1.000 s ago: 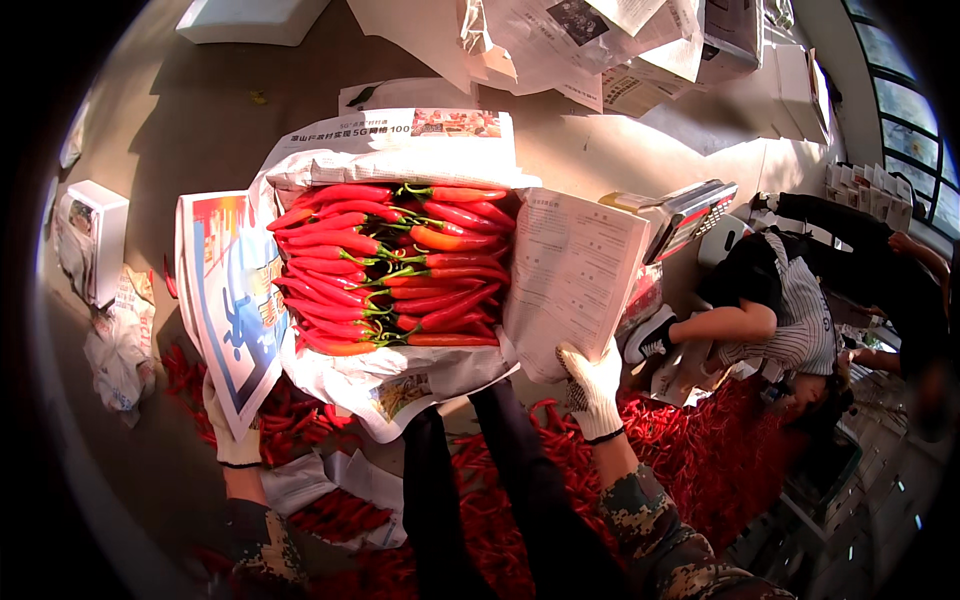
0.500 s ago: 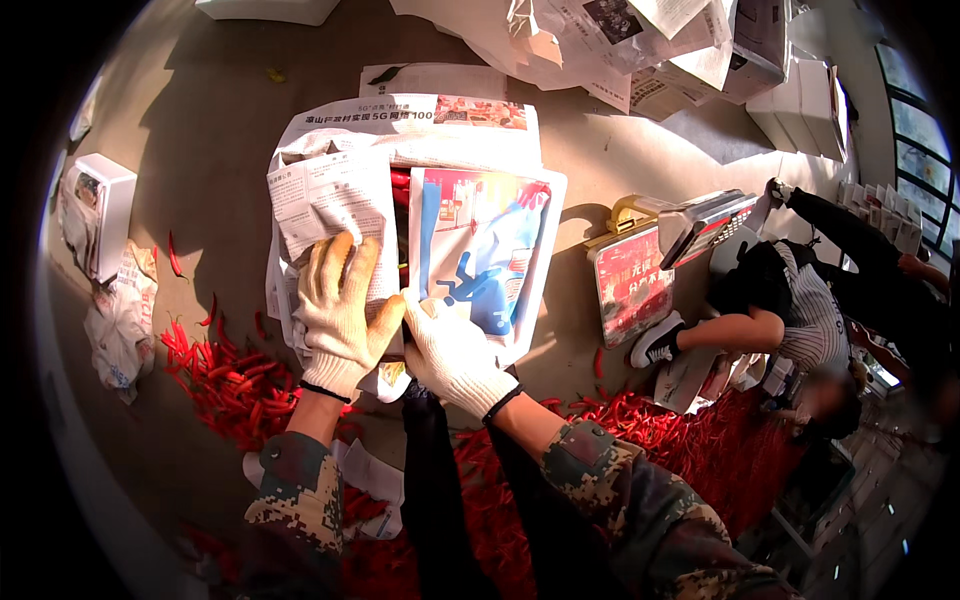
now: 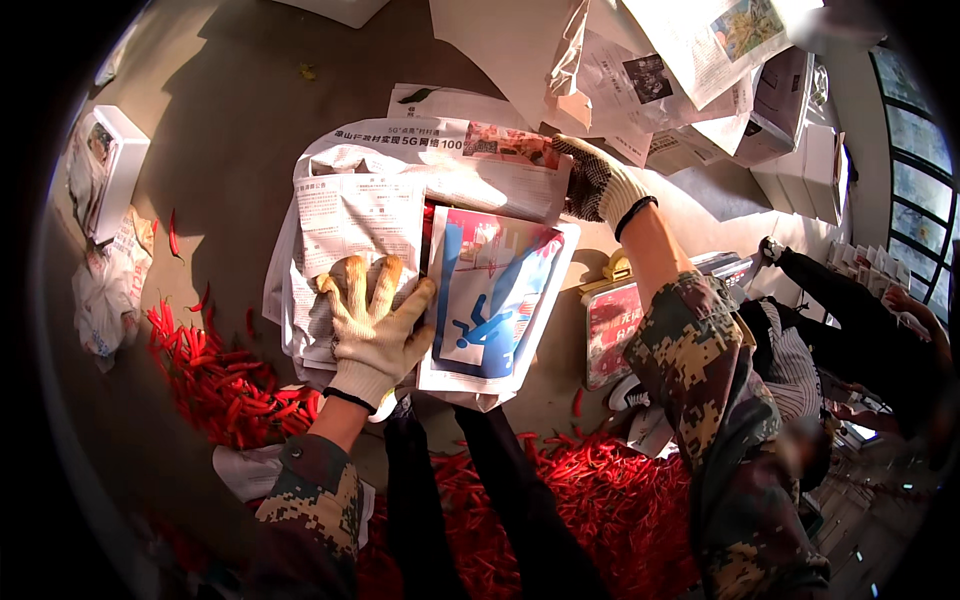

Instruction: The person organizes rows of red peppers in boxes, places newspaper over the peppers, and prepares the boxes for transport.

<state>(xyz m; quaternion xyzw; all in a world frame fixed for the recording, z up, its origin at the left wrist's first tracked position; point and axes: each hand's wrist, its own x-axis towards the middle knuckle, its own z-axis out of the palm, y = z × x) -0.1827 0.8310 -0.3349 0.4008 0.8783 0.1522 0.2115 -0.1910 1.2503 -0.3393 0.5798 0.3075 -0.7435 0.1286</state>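
Newspaper bundle point(image 3: 455, 290) in front of person's legs point(image 3: 515, 490)

Left hand point(image 3: 374, 328) spread flat on left flap point(image 3: 360, 220). Right hand point(image 3: 598, 182) at far right corner, can't tell if grasping. Scale point(image 3: 611, 338) beside bundle, right; chillies point(image 3: 600, 495) heaped on floor; white box point(image 3: 122, 165) well left.

Red contents point(image 3: 428, 222) (a sliver aside) hidden beneath folded newspaper point(image 3: 362, 228).

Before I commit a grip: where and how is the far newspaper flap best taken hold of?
Take the far newspaper flap probably by its right-hand corner, coming from the right: it lies spread outward with its edge apparently free, and the right hand is at that corner. The left hand rests spread on the left newspaper flap.
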